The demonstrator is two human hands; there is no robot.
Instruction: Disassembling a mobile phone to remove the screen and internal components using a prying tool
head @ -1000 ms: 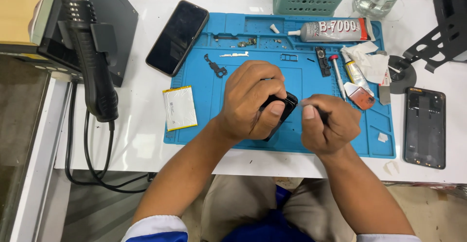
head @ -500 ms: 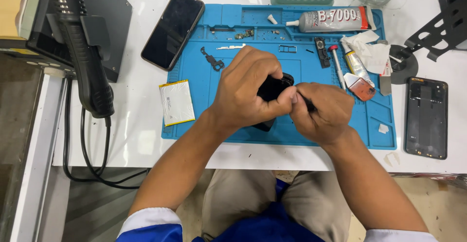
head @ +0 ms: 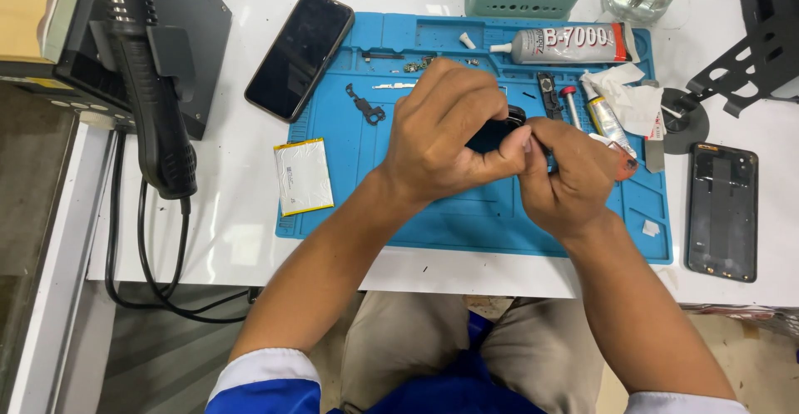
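Observation:
My left hand [head: 449, 131] is closed around a small black device [head: 498, 131], held just above the blue work mat [head: 466, 214]; most of the device is hidden by the fingers. My right hand [head: 570, 177] presses against it from the right with the fingers pinched, and a thin tool held earlier is hidden now. Both hands touch each other over the middle of the mat.
On the mat lie a glue tube [head: 570, 45], a red-tipped tool [head: 573, 104], small black parts [head: 366, 104] and crumpled tissue [head: 628, 98]. A dark phone [head: 300, 54] and a flat white battery [head: 304, 176] lie left. A phone frame [head: 721, 211] lies right; a hot-air handle [head: 154, 106] hangs far left.
My hands have closed tighter together around the black device, and the thin tool seen in my right hand earlier is now hidden. The view has shifted slightly.

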